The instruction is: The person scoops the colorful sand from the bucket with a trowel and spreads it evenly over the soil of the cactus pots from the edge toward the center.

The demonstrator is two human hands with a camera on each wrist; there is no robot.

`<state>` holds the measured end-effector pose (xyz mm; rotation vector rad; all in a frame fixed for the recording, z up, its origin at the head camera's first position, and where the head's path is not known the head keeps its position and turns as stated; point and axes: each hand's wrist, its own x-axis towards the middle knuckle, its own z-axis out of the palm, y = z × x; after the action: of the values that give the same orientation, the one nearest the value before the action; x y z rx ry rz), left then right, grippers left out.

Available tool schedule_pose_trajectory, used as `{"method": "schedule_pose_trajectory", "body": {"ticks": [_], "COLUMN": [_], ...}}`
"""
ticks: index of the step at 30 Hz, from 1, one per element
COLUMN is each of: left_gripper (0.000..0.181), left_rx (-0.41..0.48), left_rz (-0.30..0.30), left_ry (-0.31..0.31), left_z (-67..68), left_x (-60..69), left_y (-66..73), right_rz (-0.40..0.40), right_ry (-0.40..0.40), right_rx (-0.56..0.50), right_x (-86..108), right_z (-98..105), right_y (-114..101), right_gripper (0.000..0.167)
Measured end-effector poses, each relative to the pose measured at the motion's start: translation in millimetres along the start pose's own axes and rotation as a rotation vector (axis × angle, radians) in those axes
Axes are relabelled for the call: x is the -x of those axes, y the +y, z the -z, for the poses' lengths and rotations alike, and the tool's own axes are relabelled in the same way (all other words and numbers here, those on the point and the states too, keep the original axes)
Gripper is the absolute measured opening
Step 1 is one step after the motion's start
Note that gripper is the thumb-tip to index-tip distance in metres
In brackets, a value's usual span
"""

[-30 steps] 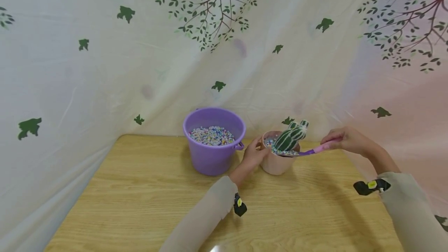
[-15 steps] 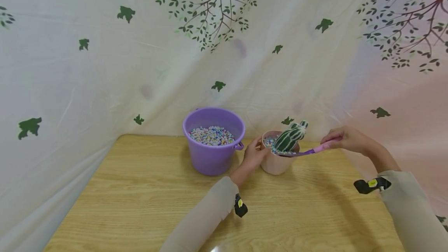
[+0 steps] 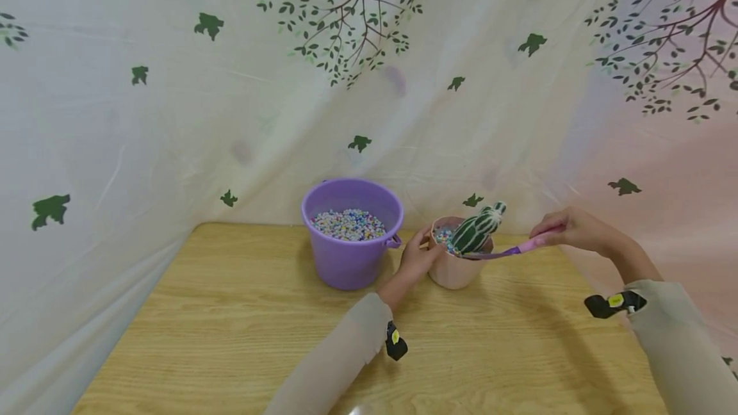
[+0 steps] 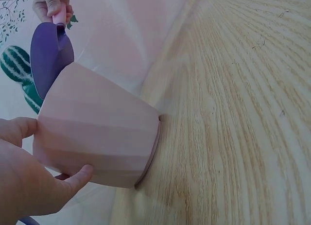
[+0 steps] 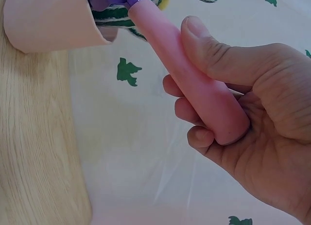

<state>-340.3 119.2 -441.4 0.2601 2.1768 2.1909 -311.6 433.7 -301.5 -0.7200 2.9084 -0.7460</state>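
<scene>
A pale pink flower pot (image 3: 452, 272) stands on the table, with small coloured beads (image 3: 444, 239) and a green-and-white striped cactus (image 3: 475, 232) that leans right inside it. My left hand (image 3: 418, 255) grips the pot's left side, thumb in front and fingers around the rim. My right hand (image 3: 567, 230) grips the pink handle (image 5: 189, 72) of a small trowel, fingers curled round it. The trowel's purple blade (image 4: 48, 55) lies tilted over the pot's near rim, beside the cactus. Its upper face is largely hidden in both wrist views.
Left of the pot stands a purple bucket (image 3: 348, 264), partly filled with the same kind of beads (image 3: 348, 225). The wooden table (image 3: 259, 338) ends at the back against a hanging pale cloth (image 3: 277, 114) printed with leaves and branches.
Beads heaped on the trowel blade have slid off into the pot, and the blade looks nearly bare. The cactus leans slightly lower. Both hands have barely moved.
</scene>
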Motion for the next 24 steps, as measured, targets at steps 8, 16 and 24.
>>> {"method": "schedule_pose_trajectory", "body": {"ticks": [8, 16, 24], "left_gripper": [0.055, 0.058, 0.06], "left_rx": [0.058, 0.072, 0.077], "left_rz": [-0.003, -0.012, -0.008], "left_ry": [0.027, 0.018, 0.012], "left_z": [-0.3, -2.3, -1.5], "left_x": [0.0, 0.9, 1.9], "left_y": [0.2, -2.3, 0.3], "right_rz": [-0.055, -0.079, -0.112], "right_ry": [-0.015, -0.018, -0.01], "right_rx": [0.0, -0.004, -0.009], "right_x": [1.0, -0.6, 0.0], "right_z": [0.2, 0.9, 0.8], "right_y": [0.7, 5.1, 9.7], "right_gripper": [0.012, 0.015, 0.017]}}
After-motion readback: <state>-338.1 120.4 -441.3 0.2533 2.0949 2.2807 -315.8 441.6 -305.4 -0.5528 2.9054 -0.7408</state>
